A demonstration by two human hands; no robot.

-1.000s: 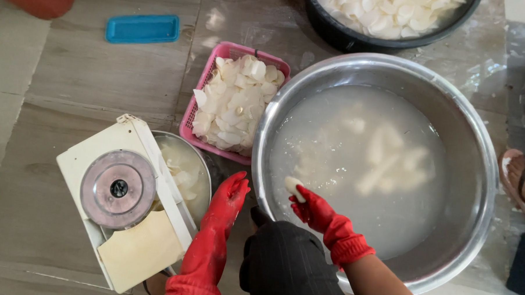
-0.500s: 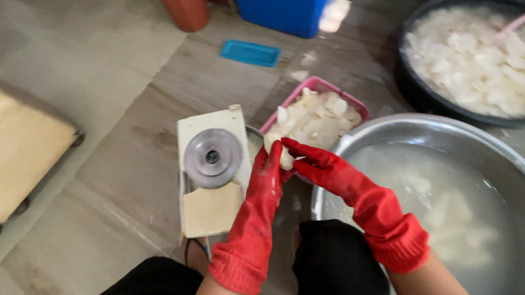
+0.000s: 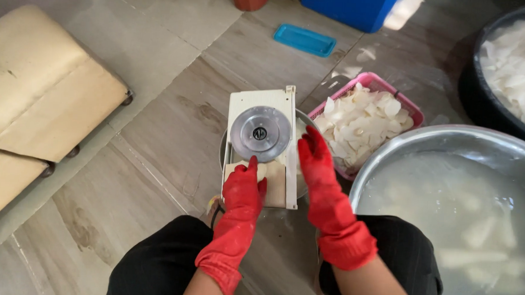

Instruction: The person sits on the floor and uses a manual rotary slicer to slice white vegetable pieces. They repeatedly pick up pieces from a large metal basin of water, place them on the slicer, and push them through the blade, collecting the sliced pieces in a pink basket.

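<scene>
**Both gloved hands at the slicer**

A cream plastic slicer with a round steel blade disc [image 3: 261,146] lies over a metal bowl [image 3: 302,121] on the floor, its long axis running straight away from the person. The red-gloved left hand [image 3: 243,184] presses a pale slice flat on its near end, just below the disc. The red-gloved right hand [image 3: 313,158], fingers extended, rests along the slicer's right edge; whether it grips is unclear. A pink basket of white slices [image 3: 414,115] sits beyond.
</scene>
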